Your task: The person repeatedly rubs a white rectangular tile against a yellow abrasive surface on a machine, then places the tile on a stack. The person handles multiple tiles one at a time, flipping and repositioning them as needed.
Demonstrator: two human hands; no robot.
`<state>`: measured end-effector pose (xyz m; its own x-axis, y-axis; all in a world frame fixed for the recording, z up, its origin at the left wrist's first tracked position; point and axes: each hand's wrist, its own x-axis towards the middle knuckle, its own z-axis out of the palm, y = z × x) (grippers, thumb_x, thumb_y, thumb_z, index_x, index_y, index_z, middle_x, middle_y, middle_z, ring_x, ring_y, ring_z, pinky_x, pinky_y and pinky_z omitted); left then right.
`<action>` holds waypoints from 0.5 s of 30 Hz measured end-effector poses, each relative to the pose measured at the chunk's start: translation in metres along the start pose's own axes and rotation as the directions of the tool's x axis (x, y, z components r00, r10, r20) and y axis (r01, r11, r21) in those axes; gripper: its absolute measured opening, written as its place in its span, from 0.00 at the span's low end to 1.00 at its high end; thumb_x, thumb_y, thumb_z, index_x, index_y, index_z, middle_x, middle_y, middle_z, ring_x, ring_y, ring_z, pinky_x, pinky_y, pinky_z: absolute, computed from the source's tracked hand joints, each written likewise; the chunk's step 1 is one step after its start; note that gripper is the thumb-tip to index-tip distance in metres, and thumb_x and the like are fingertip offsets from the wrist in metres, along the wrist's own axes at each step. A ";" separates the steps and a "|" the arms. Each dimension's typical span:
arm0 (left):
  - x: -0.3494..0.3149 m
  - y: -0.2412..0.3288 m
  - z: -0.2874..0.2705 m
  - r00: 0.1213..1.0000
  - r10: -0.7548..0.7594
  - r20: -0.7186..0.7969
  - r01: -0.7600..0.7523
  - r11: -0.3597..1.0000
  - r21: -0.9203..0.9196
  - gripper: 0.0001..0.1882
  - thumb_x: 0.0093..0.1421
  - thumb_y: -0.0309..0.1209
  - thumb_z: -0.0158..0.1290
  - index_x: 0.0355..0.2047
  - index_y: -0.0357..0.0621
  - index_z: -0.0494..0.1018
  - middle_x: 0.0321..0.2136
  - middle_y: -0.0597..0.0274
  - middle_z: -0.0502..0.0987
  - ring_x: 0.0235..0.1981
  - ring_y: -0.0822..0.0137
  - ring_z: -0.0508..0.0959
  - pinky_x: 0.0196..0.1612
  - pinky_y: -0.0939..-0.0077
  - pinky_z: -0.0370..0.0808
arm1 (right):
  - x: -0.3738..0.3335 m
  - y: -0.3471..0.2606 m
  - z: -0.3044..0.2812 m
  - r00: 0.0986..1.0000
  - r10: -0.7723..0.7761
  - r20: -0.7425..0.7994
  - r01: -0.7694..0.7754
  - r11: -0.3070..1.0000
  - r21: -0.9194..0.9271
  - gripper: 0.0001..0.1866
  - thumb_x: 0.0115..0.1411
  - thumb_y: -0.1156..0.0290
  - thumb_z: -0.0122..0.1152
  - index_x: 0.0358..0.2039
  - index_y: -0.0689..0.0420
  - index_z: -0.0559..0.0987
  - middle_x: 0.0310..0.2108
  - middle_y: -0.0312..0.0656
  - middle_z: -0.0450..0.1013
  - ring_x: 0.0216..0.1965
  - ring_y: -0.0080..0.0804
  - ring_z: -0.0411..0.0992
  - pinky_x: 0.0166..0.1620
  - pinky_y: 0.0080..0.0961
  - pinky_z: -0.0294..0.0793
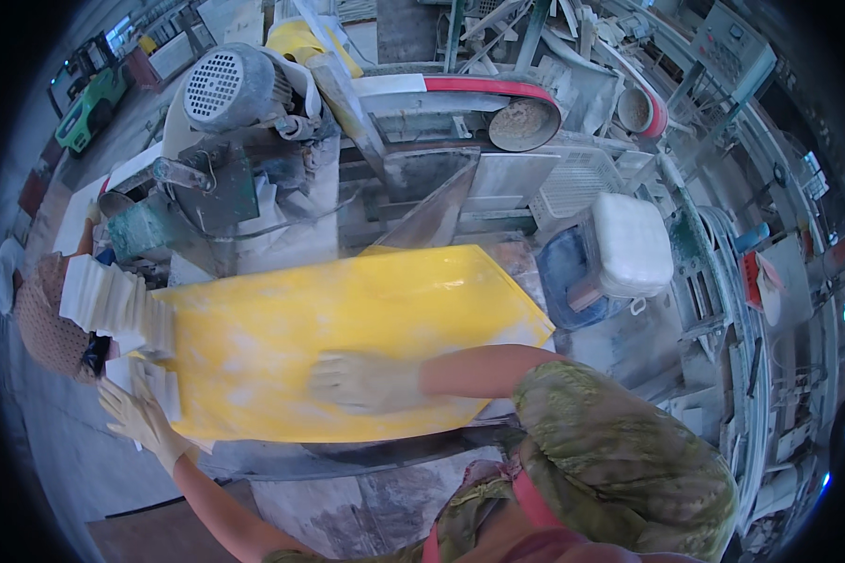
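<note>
A wide yellow sheet [253,375], dusted with white powder, covers the work surface in front of me. My right hand [366,380], in a pale glove, lies flat on its middle; motion blurs the fingers. At the sheet's left end stand stacked thin white slabs [117,305], with more white pieces [160,389] just below them. My left hand [145,422], gloved too, has its fingers spread beside those lower pieces. Whether it touches them I cannot tell exactly.
Beyond the stack is another person [47,314] in a patterned head covering. A dusty motor [223,89] sits on a machine at the back left. To the right stand a white plastic jug [632,246] and a blue container [573,281]. Far left is a green forklift [94,108].
</note>
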<state>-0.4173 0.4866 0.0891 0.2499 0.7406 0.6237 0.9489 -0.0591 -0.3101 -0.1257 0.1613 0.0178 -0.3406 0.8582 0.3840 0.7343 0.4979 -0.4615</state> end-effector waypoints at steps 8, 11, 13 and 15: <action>-0.184 0.145 -0.148 0.946 0.174 0.275 0.285 -0.035 -0.958 0.21 0.75 0.32 0.45 0.62 0.32 0.70 0.64 0.51 0.71 0.71 0.59 0.61 0.72 0.64 0.55 | -0.007 -0.013 -0.009 0.975 -0.038 -0.219 0.023 0.997 -0.070 0.14 0.62 0.66 0.54 0.41 0.62 0.80 0.47 0.50 0.77 0.51 0.48 0.72 0.59 0.43 0.67; -0.254 0.171 -0.236 0.891 0.154 0.426 0.446 -0.128 -0.886 0.20 0.74 0.28 0.44 0.61 0.31 0.71 0.63 0.47 0.71 0.70 0.57 0.63 0.72 0.64 0.56 | 0.001 -0.011 -0.027 1.000 0.028 0.004 -0.028 0.999 0.028 0.14 0.61 0.64 0.54 0.31 0.60 0.83 0.36 0.50 0.79 0.39 0.49 0.76 0.45 0.44 0.72; -0.293 0.172 -0.298 0.885 0.075 0.460 0.466 -0.138 -0.874 0.20 0.74 0.28 0.44 0.61 0.30 0.72 0.63 0.45 0.72 0.69 0.56 0.65 0.71 0.63 0.58 | 0.002 -0.007 -0.045 0.994 0.019 0.109 -0.028 0.996 0.082 0.15 0.60 0.62 0.55 0.26 0.59 0.82 0.28 0.50 0.78 0.31 0.51 0.75 0.36 0.47 0.71; -0.307 0.175 -0.342 0.822 -0.002 0.570 0.570 -0.009 -0.822 0.19 0.73 0.28 0.45 0.58 0.29 0.73 0.62 0.45 0.73 0.67 0.57 0.68 0.70 0.63 0.59 | -0.008 -0.007 -0.064 1.000 -0.024 0.019 0.020 0.976 0.217 0.15 0.61 0.60 0.55 0.28 0.59 0.80 0.30 0.51 0.77 0.30 0.53 0.73 0.35 0.47 0.71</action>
<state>-0.2626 0.0198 0.0884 0.0935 0.9901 0.1047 0.2925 -0.1278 0.9477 -0.0901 0.1429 0.0693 -0.3696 0.8481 0.3797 0.5826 0.5298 -0.6163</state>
